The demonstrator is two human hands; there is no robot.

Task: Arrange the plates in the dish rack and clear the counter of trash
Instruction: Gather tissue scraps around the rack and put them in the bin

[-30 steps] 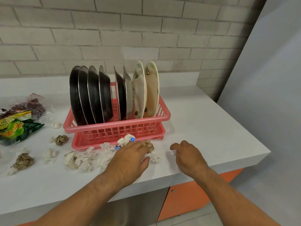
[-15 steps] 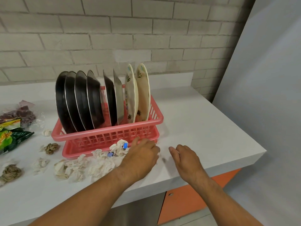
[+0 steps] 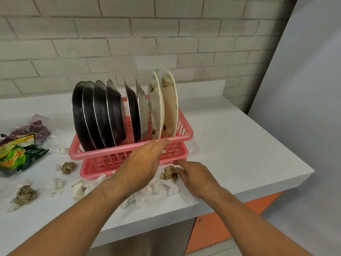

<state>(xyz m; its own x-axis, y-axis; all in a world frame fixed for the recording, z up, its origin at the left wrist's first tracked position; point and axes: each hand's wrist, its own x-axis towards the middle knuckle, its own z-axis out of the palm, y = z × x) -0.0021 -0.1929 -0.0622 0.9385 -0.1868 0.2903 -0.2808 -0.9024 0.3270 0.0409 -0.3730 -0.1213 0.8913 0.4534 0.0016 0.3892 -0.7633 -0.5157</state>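
Counter white, rack mid-counter; plates all upright in it, six dark steel at left, two cream at right, so that half looks done; trash not cleared: snack bags far left, paper wads scattered in front, a heap of tissue under my wrists; my left hand open, fingers flat by the rack's front rim, holding nothing; my right hand loose, fingertips touching a brown wad, not yet gripped
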